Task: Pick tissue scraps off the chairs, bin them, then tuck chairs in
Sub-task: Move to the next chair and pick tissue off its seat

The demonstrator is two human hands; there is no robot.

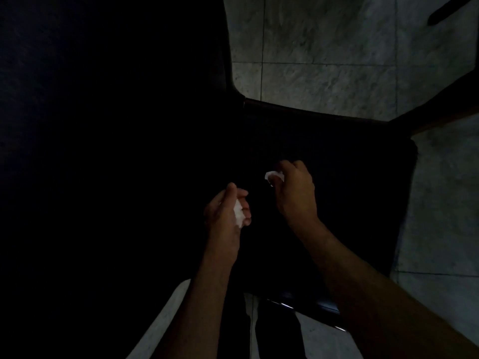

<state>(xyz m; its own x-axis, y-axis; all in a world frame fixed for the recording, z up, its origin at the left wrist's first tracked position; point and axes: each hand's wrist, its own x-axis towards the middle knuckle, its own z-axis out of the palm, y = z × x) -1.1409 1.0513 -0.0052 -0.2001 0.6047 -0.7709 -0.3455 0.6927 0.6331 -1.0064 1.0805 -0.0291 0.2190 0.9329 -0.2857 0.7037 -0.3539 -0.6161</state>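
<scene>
Both hands are full over the dark chair seat (337, 156): left hand (228, 213) curled around a tissue wad (239, 215), right hand (295, 189) pinching another scrap (273, 175). So still picking, I'd say; no bin in sight, chairs not tucked in.

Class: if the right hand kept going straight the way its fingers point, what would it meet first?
Probably the dark chair seat just beyond the right hand, which pinches a tissue scrap; depth is unclear.
</scene>
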